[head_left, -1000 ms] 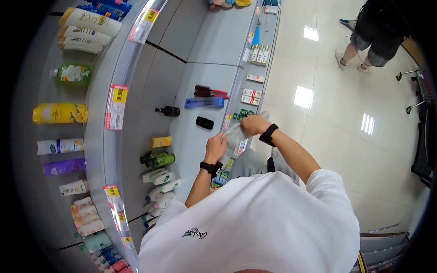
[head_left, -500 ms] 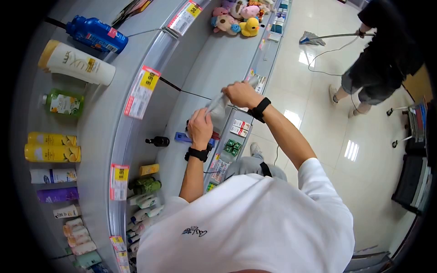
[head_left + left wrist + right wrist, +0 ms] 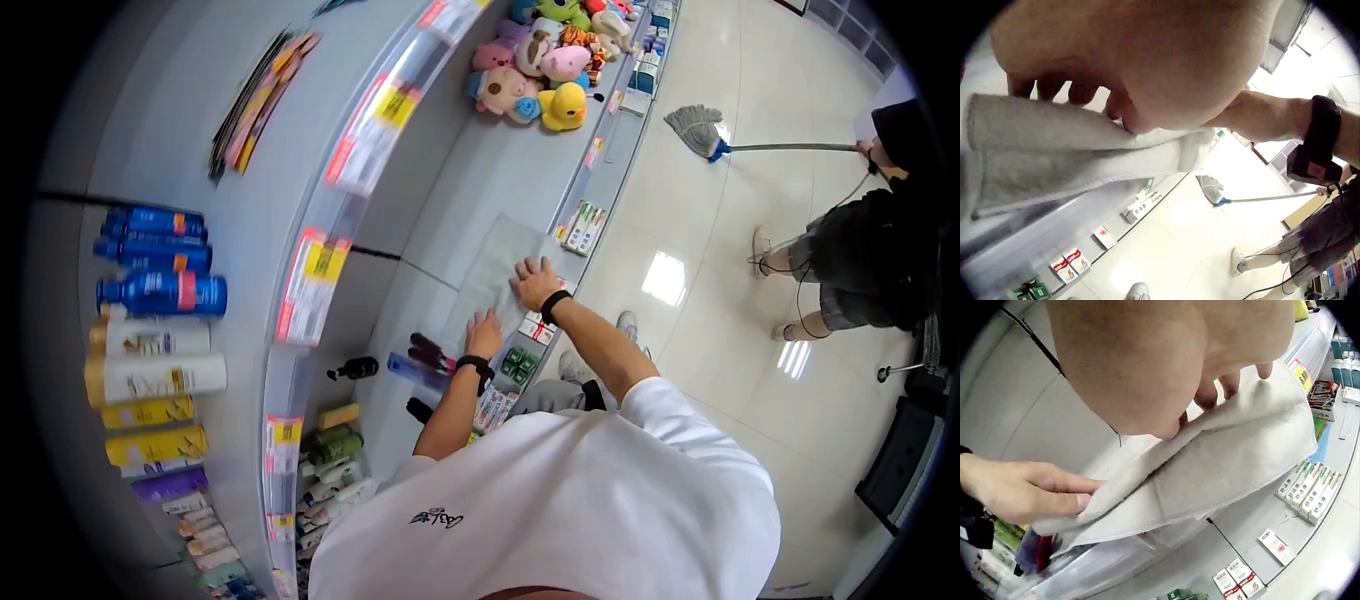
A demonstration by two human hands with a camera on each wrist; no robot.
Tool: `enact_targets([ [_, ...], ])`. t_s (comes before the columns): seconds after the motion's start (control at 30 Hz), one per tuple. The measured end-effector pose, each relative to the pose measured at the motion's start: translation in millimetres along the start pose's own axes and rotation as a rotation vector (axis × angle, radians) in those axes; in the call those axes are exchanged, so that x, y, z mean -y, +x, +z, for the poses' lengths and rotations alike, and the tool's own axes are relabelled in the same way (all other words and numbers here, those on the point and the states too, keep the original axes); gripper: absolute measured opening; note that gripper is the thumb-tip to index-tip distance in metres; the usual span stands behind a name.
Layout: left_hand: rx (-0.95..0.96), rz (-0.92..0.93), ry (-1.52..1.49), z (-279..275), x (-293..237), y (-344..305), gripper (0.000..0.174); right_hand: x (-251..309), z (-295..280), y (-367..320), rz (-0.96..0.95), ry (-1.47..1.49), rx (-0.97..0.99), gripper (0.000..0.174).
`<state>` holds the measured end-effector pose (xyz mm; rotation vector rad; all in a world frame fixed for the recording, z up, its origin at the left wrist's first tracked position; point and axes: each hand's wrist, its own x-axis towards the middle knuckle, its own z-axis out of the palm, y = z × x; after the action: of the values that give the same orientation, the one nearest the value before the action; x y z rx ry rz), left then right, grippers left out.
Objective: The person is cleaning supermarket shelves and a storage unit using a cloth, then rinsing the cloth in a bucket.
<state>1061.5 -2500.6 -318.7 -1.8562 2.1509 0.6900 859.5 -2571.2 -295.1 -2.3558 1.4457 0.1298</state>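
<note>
A pale grey cloth [image 3: 492,262] lies spread over the grey shelf and overhangs its front edge. My left hand [image 3: 483,335] rests with extended fingers on the cloth's near end. Farther along it, my right hand [image 3: 537,284] presses down with its fingers spread. Seen from the right wrist, the cloth [image 3: 1229,469] has a loose fold under the right hand [image 3: 1172,362], and the left hand's thumb and fingers [image 3: 1041,487] lie along its near end. Dark-handled brushes [image 3: 430,352] and a blue tray [image 3: 418,373] sit just beside the left hand.
Plush toys [image 3: 520,95] fill the shelf's far end. A dark bottle [image 3: 353,368] stands near the back wall. Small boxes [image 3: 584,227] line a lower ledge. Bottles [image 3: 165,295] stand on the upper shelf at left. Another person holds a mop [image 3: 700,132] on the tiled floor.
Both hands held the bunched cloth up in the air before; now it is spread on the shelf beneath them. The view has shifted toward the plush toys, and the fingers have straightened out.
</note>
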Motion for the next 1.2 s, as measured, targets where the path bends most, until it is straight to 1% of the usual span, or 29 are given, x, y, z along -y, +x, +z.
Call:
enact_targets([
  [0.03,0.008,0.002,0.012,12,0,4,0.051,-8,5,2,-0.019,0.042,-0.024,0.040],
  [0.07,-0.042,-0.037,0.067,30,7,10,0.051,-14,7,1,-0.013,0.060,-0.032,0.040],
  [0.1,-0.099,-0.080,0.124,36,13,16,0.050,-19,7,4,-0.028,0.096,-0.020,0.041],
  [0.13,-0.038,-0.081,0.118,28,11,16,0.053,-21,7,9,-0.054,0.134,-0.007,0.041],
  [0.2,-0.009,-0.079,0.051,19,12,15,0.058,-17,9,20,-0.055,0.167,0.032,0.043],
  [0.23,0.002,-0.094,0.054,18,12,16,0.058,-14,9,25,-0.032,0.113,0.037,0.044],
  [0.27,0.024,-0.161,0.035,17,12,23,0.061,-15,9,30,-0.003,0.054,0.041,0.045],
  [0.3,0.044,-0.223,0.016,14,10,33,0.064,-16,3,37,0.013,0.133,0.091,0.046],
  [0.33,0.052,-0.226,0.020,12,10,42,0.064,-20,1,42,0.012,0.140,0.096,0.046],
  [0.4,0.099,-0.245,0.043,2,14,55,0.070,-25,-1,51,-0.030,0.132,0.097,0.049],
  [0.53,0.162,-0.236,0.065,-23,13,80,0.073,-29,0,83,-0.049,0.184,0.081,0.053],
  [0.57,0.131,-0.244,0.035,-30,12,80,0.074,-25,1,90,-0.064,0.206,0.086,0.053],
  [0.6,0.095,-0.248,0.008,-37,13,87,0.075,-28,-1,102,-0.063,0.168,0.048,0.053],
  [0.63,0.083,-0.195,-0.023,-36,27,93,0.078,-27,-3,110,-0.058,0.139,0.016,0.054],
  [0.67,0.100,-0.204,-0.007,-36,42,100,0.078,-24,-6,119,-0.060,0.164,0.021,0.054],
  [0.7,0.103,-0.223,0.048,-28,61,111,0.079,-23,-11,128,-0.047,0.175,0.035,0.049],
  [0.73,0.107,-0.240,0.100,-37,58,118,0.079,-22,-19,135,-0.033,0.182,0.051,0.045],
  [0.8,0.118,-0.278,0.062,-61,56,128,0.079,-23,-25,152,-0.039,0.178,0.071,0.045],
  [0.87,0.093,-0.323,-0.048,-83,60,143,0.080,-22,-24,177,-0.073,0.201,-0.012,0.051],
  [0.93,0.103,-0.331,-0.012,-100,71,153,0.079,-20,-23,203,-0.085,0.252,-0.030,0.049],
  [1.0,0.046,-0.366,-0.022,-106,79,176,0.078,-29,-20,228,-0.070,0.290,-0.071,0.047],
  [1.03,0.040,-0.372,-0.011,-111,84,184,0.076,-34,-26,234,-0.069,0.280,-0.061,0.044],
  [1.07,0.067,-0.372,-0.010,-112,94,193,0.076,-42,-30,240,-0.082,0.259,-0.078,0.044],
  [1.13,-0.009,-0.303,-0.046,-114,115,203,0.075,-51,-33,251,-0.087,0.255,-0.071,0.044],
  [1.17,0.012,-0.305,-0.049,-115,119,207,0.075,-56,-35,259,-0.097,0.204,-0.083,0.044],
  [1.2,-0.024,-0.276,-0.074,-117,121,212,0.073,-57,-36,265,-0.107,0.148,-0.098,0.045],
])
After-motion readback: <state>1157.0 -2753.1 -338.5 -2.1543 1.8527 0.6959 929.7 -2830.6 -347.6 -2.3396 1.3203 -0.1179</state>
